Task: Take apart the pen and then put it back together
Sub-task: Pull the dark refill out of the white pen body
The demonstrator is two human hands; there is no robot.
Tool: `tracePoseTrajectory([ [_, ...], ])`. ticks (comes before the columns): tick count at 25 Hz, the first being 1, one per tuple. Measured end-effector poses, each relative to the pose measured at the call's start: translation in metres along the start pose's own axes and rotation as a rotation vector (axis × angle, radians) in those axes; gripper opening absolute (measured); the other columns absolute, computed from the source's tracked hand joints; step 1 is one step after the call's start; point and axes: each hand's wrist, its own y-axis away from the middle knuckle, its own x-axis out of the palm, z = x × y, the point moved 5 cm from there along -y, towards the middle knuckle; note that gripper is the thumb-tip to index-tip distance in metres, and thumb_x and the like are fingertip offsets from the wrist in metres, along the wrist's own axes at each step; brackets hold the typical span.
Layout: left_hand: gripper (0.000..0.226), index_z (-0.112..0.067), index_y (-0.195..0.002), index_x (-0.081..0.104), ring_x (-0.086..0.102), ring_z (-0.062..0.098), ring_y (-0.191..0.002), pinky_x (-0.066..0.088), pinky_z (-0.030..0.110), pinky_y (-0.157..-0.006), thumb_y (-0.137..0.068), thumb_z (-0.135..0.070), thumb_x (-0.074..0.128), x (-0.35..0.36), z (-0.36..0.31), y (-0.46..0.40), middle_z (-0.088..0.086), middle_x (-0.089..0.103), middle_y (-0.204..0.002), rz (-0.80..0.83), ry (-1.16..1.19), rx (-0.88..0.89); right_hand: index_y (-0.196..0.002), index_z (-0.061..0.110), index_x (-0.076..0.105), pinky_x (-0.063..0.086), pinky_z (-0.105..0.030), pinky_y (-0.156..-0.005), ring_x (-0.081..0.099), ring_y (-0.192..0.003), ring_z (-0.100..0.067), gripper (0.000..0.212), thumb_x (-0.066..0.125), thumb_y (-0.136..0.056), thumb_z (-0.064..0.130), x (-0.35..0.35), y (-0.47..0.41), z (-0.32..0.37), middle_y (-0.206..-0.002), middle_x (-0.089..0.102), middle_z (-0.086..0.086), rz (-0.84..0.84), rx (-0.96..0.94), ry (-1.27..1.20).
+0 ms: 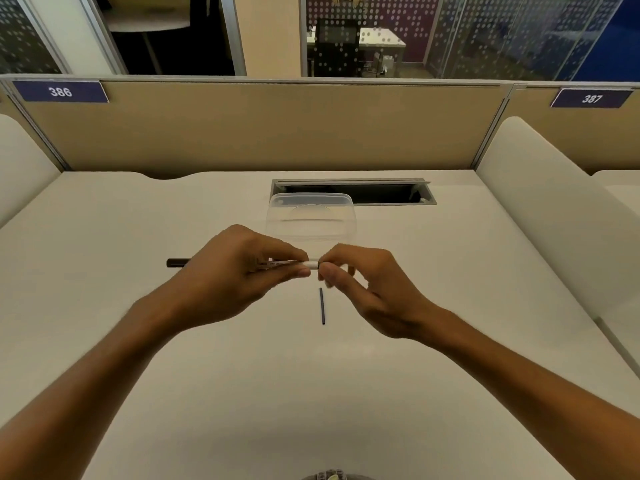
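Hands meet above the middle of the table [138,341], working on the pen. The left hand [221,275] wraps the pen barrel [294,263], fingers curled over the top and thumb beneath, so the white end pokes out toward the right. The right hand [363,285] pinches something small at that white end [313,264] with thumb and fingertips; whether it is a tip piece, an end plug or just the barrel mouth is too small to tell. A thin dark rod, probably the ink refill [322,306], lies on the table just below the hands, touching neither. A dark cap-like piece [178,262] sticks out to the left of the left hand; it may be a cap lying on the table or the barrel's far end, and I cannot tell which.

With the refill out and lying loose, the pen looks taken apart or nearly so. The step in hand seems to be twisting or pulling the end fitting, either finishing the stripping or starting the rebuild. The next move likely calls for a steady grip on the barrel, a fine pinch on the refill to lift it off the flat surface, and careful lining up with the narrow bore.

Printed lettering runs along the barrel, too blurred to read. Two blue plates on the partition read "386" [60,91] and "387" [591,98]. A clear plastic container [311,216] sits behind the hands.
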Motion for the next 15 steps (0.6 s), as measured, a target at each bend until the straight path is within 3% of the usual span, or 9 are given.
tracePoseTrajectory([
  [2, 0.035, -0.023, -0.101, 0.074, 0.050, 0.008, -0.052, 0.049, 0.036, -0.046, -0.091, -0.045, 0.048, 0.002, -0.004, 0.002, -0.011, 0.068, -0.071, -0.021, -0.215, 0.115, -0.077, 0.020, 0.061, 0.047, -0.022, -0.070, 0.060, -0.069, -0.007, 0.037, 0.036, -0.102, 0.032, 0.008, 0.002, -0.007, -0.070, 0.063, 0.006, 0.105, 0.261, -0.285],
  [4, 0.037, -0.022, -0.101, 0.073, 0.044, 0.008, -0.049, 0.047, 0.035, -0.041, -0.092, -0.043, 0.045, 0.005, -0.007, 0.003, -0.008, 0.067, -0.070, -0.019, -0.323, 0.176, -0.070, 0.014, 0.058, 0.046, -0.031, -0.074, 0.061, -0.065, -0.009, 0.045, 0.032, -0.103, 0.031, 0.016, 0.005, -0.010, -0.063, 0.060, 0.003, 0.215, 0.447, -0.533],
  [7, 0.037, -0.020, -0.103, 0.073, 0.052, 0.015, -0.048, 0.047, 0.035, -0.039, -0.092, -0.042, 0.045, 0.004, -0.008, 0.003, -0.006, 0.067, -0.070, -0.026, -0.373, 0.216, -0.071, 0.013, 0.052, 0.045, -0.036, -0.074, 0.059, -0.063, -0.013, 0.041, 0.032, -0.104, 0.030, 0.019, 0.007, -0.010, -0.060, 0.054, 0.004, 0.299, 0.540, -0.732],
  [10, 0.042, -0.018, -0.101, 0.074, 0.058, 0.013, -0.050, 0.050, 0.035, -0.044, -0.092, -0.046, 0.044, 0.005, -0.005, 0.002, -0.005, 0.071, -0.071, -0.008, -0.318, 0.209, -0.075, 0.013, 0.054, 0.045, -0.026, -0.069, 0.058, -0.066, -0.006, 0.036, 0.035, -0.103, 0.023, 0.015, 0.005, -0.008, -0.065, 0.055, 0.008, 0.283, 0.434, -0.619],
  [12, 0.041, -0.020, -0.098, 0.075, 0.058, 0.008, -0.049, 0.048, 0.021, -0.049, -0.094, -0.049, 0.047, 0.006, -0.003, 0.000, -0.011, 0.068, -0.064, 0.042, -0.160, 0.126, -0.079, 0.013, 0.056, 0.045, -0.019, -0.067, 0.057, -0.067, -0.004, 0.031, 0.038, -0.102, 0.022, 0.012, 0.003, -0.006, -0.069, 0.057, 0.009, 0.234, 0.330, -0.414],
  [13, 0.036, -0.022, -0.095, 0.076, 0.056, 0.007, -0.047, 0.043, 0.013, -0.049, -0.093, -0.048, 0.051, 0.005, -0.001, -0.002, -0.014, 0.064, -0.059, 0.079, -0.043, 0.057, -0.082, 0.014, 0.057, 0.044, -0.017, -0.065, 0.056, -0.068, -0.005, 0.028, 0.039, -0.102, 0.023, 0.009, 0.002, -0.003, -0.071, 0.058, 0.009, 0.195, 0.229, -0.273],
  [15, 0.027, -0.020, -0.092, 0.076, 0.049, 0.008, -0.041, 0.037, 0.013, -0.046, -0.089, -0.039, 0.057, 0.004, 0.006, -0.002, -0.008, 0.061, -0.055, 0.184, 0.214, -0.101, -0.089, 0.011, 0.059, 0.042, -0.018, -0.060, 0.053, -0.065, -0.009, 0.026, 0.041, -0.100, 0.026, 0.003, 0.001, 0.007, -0.077, 0.061, 0.001, 0.110, -0.095, 0.072],
])
